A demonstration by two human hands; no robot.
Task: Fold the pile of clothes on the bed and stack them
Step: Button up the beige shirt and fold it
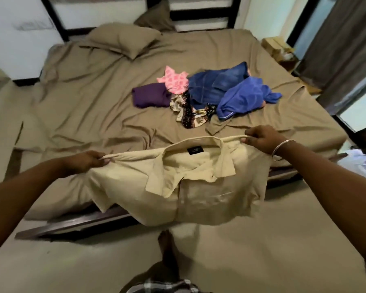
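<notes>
Both my left hand (89, 160) and right hand (260, 137) pinch the beige shirt (178, 182) at its shoulders mid-frame, looks light, floppy, easy enough to grab there.

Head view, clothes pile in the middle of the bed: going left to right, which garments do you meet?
Folded dark purple garment → pink patterned top → dark blue denim jeans → crumpled bright blue garment. The black-and-cream printed cloth lies beneath several of them, so I leave it out of the order.
</notes>
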